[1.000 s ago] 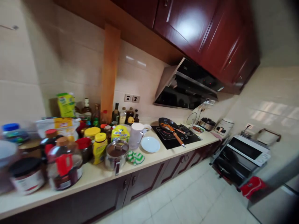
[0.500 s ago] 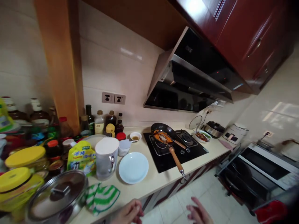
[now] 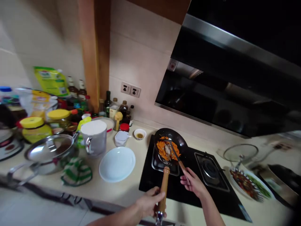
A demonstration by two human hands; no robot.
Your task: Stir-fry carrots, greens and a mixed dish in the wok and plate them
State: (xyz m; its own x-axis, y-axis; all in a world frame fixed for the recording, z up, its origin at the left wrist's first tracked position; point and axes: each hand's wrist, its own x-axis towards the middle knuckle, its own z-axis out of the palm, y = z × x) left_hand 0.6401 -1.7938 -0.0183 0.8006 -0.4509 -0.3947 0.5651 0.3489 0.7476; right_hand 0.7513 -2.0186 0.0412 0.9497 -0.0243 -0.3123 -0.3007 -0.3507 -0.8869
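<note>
A black wok [image 3: 182, 138] sits over the left burner of the black gas hob [image 3: 188, 188]. Inside it lie orange carrot pieces [image 3: 162, 147] with a paler clump of food [image 3: 167, 150] on them. My left hand [image 3: 150, 201] is wrapped round the wok's wooden handle [image 3: 164, 188], close to its metal end. In my right hand [image 3: 191, 181] is a spatula [image 3: 180, 163] with a wooden grip and dark shaft. The spatula's far end reaches into the food and is partly hidden there.
Left of the hob are a pale blue plate [image 3: 117, 164], a small sauce bowl [image 3: 140, 134], a lidded jug [image 3: 94, 138], a green striped cloth [image 3: 77, 172] and a lidded pot [image 3: 50, 150]. Bottles [image 3: 124, 108] line the wall. Right stands a dish of food [image 3: 249, 183]; a range hood [image 3: 211, 94] hangs above.
Both hands were unoccupied and low in front of the counter. My left hand has taken hold of the wok handle, my right hand the spatula. The view has moved closer to the hob.
</note>
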